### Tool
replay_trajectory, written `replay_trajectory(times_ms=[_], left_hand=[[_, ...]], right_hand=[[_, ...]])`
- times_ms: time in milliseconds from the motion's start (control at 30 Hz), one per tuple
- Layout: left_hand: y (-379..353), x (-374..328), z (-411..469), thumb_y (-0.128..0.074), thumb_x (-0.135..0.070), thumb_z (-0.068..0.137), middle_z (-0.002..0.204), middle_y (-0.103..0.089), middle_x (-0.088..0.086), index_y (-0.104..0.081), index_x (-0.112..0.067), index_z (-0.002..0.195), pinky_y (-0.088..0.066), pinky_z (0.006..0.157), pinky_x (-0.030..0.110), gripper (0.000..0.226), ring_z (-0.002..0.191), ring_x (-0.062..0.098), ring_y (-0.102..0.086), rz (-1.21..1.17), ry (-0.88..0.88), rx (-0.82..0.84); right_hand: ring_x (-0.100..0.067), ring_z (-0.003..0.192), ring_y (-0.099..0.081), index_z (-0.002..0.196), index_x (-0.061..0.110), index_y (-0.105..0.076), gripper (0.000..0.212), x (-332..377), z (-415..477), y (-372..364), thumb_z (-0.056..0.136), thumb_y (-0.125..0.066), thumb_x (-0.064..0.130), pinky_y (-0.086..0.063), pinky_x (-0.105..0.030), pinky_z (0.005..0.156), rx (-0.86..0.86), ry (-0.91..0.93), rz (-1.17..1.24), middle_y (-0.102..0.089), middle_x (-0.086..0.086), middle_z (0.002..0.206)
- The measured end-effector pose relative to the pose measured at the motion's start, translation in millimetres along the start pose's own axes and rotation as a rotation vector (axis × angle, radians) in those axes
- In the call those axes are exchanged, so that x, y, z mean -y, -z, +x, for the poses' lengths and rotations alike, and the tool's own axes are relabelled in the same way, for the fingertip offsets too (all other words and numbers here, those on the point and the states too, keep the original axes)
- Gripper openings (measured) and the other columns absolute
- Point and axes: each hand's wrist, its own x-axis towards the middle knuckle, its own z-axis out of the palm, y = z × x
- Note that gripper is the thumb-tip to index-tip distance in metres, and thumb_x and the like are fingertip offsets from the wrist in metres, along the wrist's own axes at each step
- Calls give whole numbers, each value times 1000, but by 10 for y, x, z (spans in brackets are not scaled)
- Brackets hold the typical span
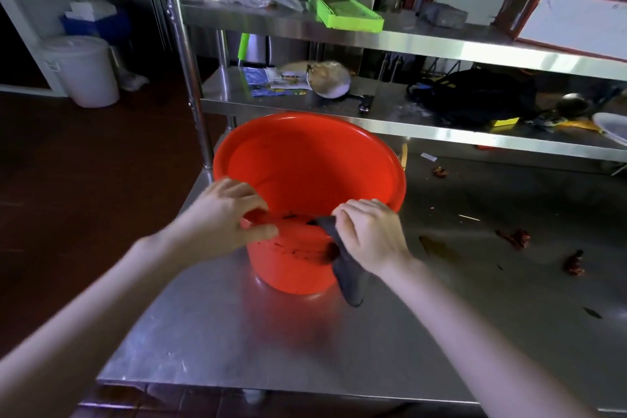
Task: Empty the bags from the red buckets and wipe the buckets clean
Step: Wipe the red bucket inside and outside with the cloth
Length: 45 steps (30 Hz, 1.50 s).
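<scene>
Head view: left grip pinches the bucket rim steady, right grip clutches the cloth; best press firmly along the smears.

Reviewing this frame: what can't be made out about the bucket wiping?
Head view, red bucket: inside bottom hidden by its near wall.
Head view, grey cloth: upper part covered by the right hand gripping it.
Head view, left hand: blurred where it pinches the rim.
Head view, reddish scraps on the steel table: too small to identify.
</scene>
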Motion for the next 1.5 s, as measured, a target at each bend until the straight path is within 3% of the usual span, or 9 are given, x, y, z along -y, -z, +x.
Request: replay_trajectory(times_ms=[100,200,467,633,800,1067,1267,1400,1500], left_hand=[[85,209,3,-52,-57,89,114,-61,2,-66,-18,120,-25,110,45,52,112,26,-55,73,-13,78],[-105,42,35,-69,-33,87,97,-62,4,-71,-12,110,-47,90,46,31,90,28,-55,23,-77,-53],[-417,-378,69,-59,-55,79,81,-56,-4,-73,-20,93,-30,70,31,40,77,20,-47,-37,26,-191],[-431,-423,66,-62,-53,79,79,-54,-4,-73,-20,91,-33,70,33,36,76,21,-48,-107,39,-223],[-441,-503,36,-62,-52,81,83,-55,-7,-72,-25,93,-36,76,34,31,81,18,-48,-136,67,-219],[-343,-571,76,-75,-49,69,77,-65,-7,-73,-19,84,-47,69,38,34,75,19,-55,-159,127,-215],[23,6,-26,-49,-70,78,98,-67,0,-74,-13,101,-43,96,42,66,98,25,-58,80,20,-8],[-30,101,-89,-65,-46,87,104,-67,4,-70,-7,111,-33,111,50,46,104,26,-61,1,19,-22],[-210,-71,-78,-72,-43,81,90,-67,4,-73,-7,100,-48,85,43,40,84,27,-59,-19,25,-127]], right_hand=[[-26,77,-63,76,7,-69,50,-368,150,109,93,-27,28,-47,-37,76,124,-15,32,-70,-4,77],[-26,77,-57,66,2,-62,49,-681,302,144,92,-27,25,-44,-41,78,171,-125,73,-63,-8,70],[-24,54,-48,56,17,-51,35,321,36,-262,89,-39,18,-41,-35,57,-209,-216,-36,-54,0,53],[-26,60,-58,65,11,-64,36,51,72,-128,88,-39,20,-46,-37,59,-58,-7,-24,-63,-1,61],[-24,85,-59,80,6,-69,36,-727,294,205,98,-38,12,-45,-40,85,238,-41,-37,-69,-5,82],[-25,59,-55,59,15,-58,42,332,46,-146,92,-35,25,-45,-37,61,-36,-178,-33,-61,-1,60],[-27,72,-61,69,9,-65,43,-10,162,31,91,-31,25,-44,-36,69,130,-62,-4,-66,-4,70],[-28,83,-59,76,4,-66,42,-525,326,129,96,-32,17,-41,-37,82,240,-37,-5,-67,-8,79],[-24,82,-56,68,8,-62,40,-630,351,145,98,-36,12,-44,-39,81,190,-116,-27,-64,-4,74]])
